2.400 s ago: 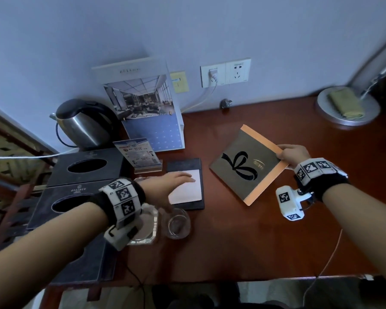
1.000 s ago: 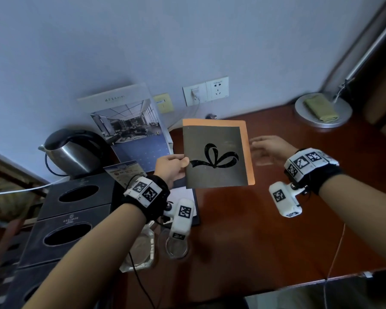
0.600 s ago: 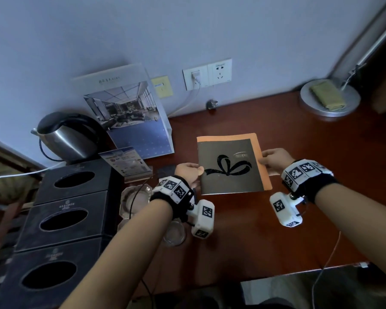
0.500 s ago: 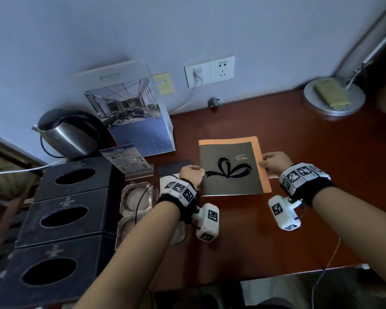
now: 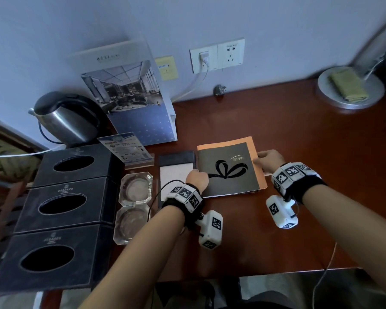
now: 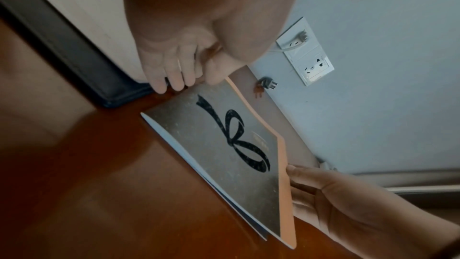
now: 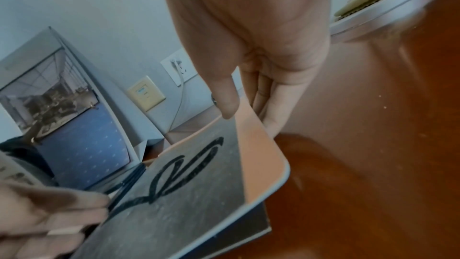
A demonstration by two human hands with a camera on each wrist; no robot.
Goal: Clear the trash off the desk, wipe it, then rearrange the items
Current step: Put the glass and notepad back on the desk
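Observation:
A dark booklet point(image 5: 228, 169) with a black ribbon drawing and an orange border sits low over the red-brown desk point(image 5: 310, 152), just right of a black notepad holder point(image 5: 176, 160). My left hand point(image 5: 197, 177) pinches its left edge, thumb on the cover point(image 6: 216, 70). My right hand point(image 5: 266, 160) pinches the right orange edge, thumb on top point(image 7: 227, 103) and fingers underneath. In the right wrist view the booklet point(image 7: 189, 190) tilts, its right side lifted off the wood. In the left wrist view the booklet point(image 6: 234, 149) has its near corner on the desk.
Three black tissue boxes point(image 5: 62, 206) line the left side, with two glass ashtrays point(image 5: 135, 188) beside them. A kettle point(image 5: 65, 120), a standing brochure point(image 5: 132, 97) and a small card stand point(image 5: 126, 149) sit behind. A lamp base with a folded cloth point(image 5: 349, 86) stands back right.
The booklet, held upright in the air a second ago, came down toward the desk next to the notepad holder. My left hand took its left edge; both hands lowered with it.

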